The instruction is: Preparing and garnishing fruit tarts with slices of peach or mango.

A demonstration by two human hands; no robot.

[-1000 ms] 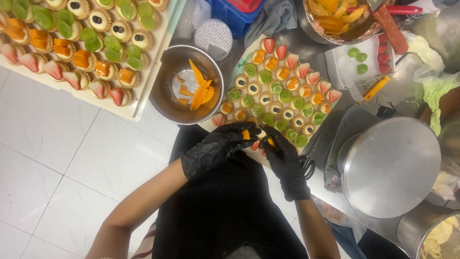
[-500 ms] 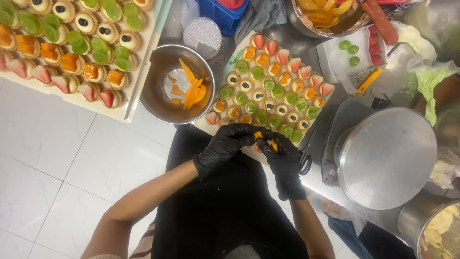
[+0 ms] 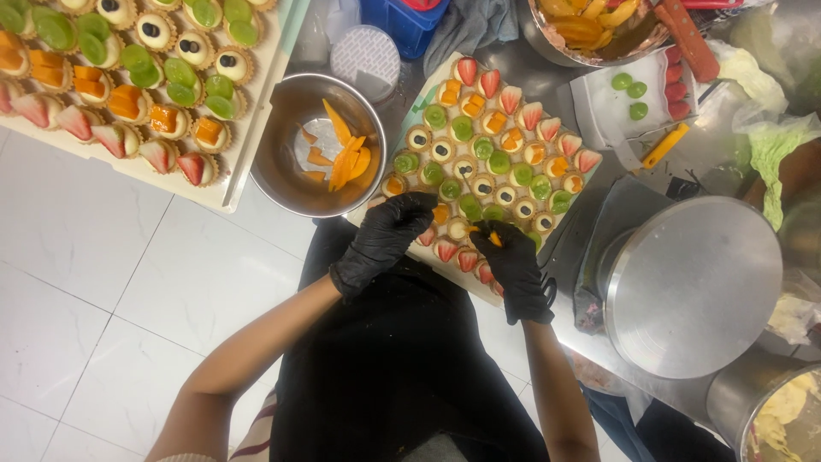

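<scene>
Both my hands wear black gloves and work at the near edge of a board of small fruit tarts (image 3: 513, 128). My left hand (image 3: 386, 239) rests its fingertips on the tarts in the near row. My right hand (image 3: 511, 261) pinches a small orange fruit piece (image 3: 493, 239) over a tart beside it. The tarts carry strawberry, green grape, orange fruit and dark berry toppings. A steel bowl (image 3: 286, 162) with orange fruit slices stands just left of the board.
A white tray of finished tarts (image 3: 128, 162) lies at the upper left. At right sits a large round steel lid (image 3: 693, 287), with a bowl of cream (image 3: 778, 419) below it. A bowl of fruit (image 3: 590, 30), a knife (image 3: 688, 38) and a white box of grapes (image 3: 633, 98) stand behind.
My view has shifted slightly, and both hands stay together at the board's near edge, handling the orange piece.
</scene>
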